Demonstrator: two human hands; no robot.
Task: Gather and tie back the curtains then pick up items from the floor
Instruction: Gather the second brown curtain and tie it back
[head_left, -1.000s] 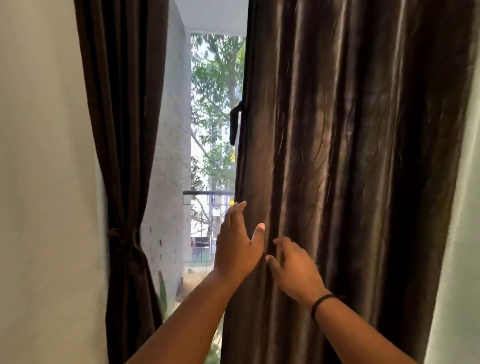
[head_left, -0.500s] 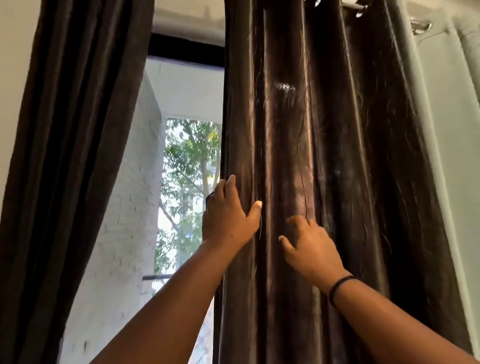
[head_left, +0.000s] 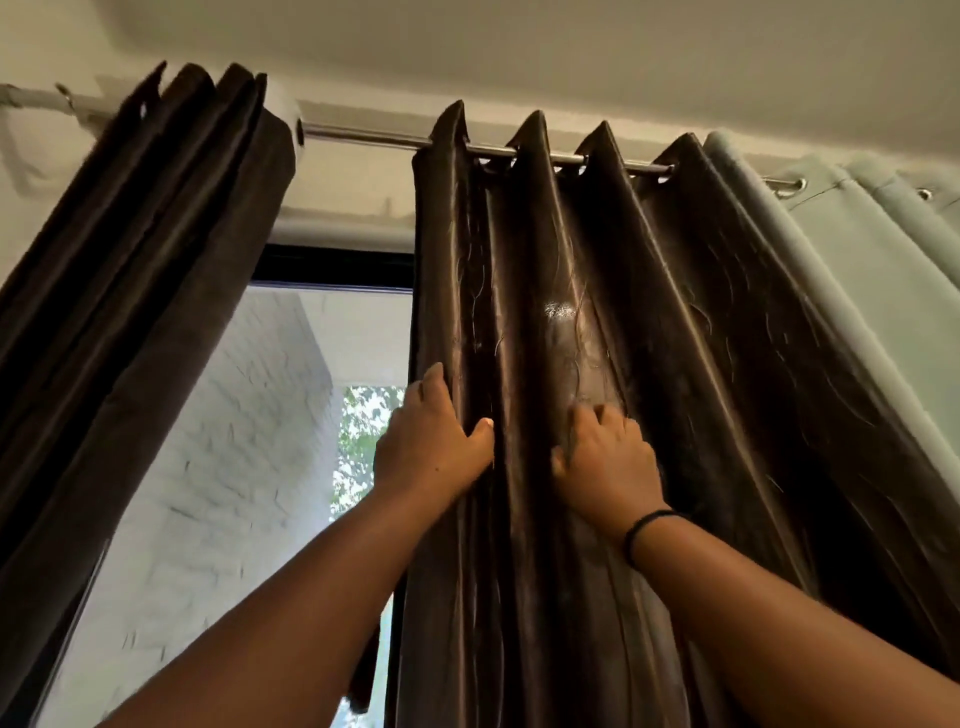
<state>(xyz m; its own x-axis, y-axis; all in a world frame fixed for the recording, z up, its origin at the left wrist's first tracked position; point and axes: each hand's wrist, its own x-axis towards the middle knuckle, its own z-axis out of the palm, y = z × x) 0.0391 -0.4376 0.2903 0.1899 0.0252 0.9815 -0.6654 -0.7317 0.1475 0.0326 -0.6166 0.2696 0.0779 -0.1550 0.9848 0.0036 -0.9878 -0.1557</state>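
Observation:
A shiny dark brown right curtain (head_left: 691, 364) hangs in folds from a metal rod (head_left: 363, 136). My left hand (head_left: 431, 441) grips the curtain's left edge, fingers behind the cloth and thumb in front. My right hand (head_left: 608, 462), with a black band at the wrist, pinches a fold a little to the right. The left curtain (head_left: 130, 291) hangs bunched at the far left. No floor or floor items are in view.
A pale green curtain (head_left: 857, 270) hangs at the right of the same rod. Between the brown curtains the window (head_left: 270, 441) shows a white brick wall and some leaves. The ceiling (head_left: 519, 47) is close above.
The view has tilted up from the tied left curtain to the rod and ceiling. Both hands have slid higher up the right curtain, still holding its left folds.

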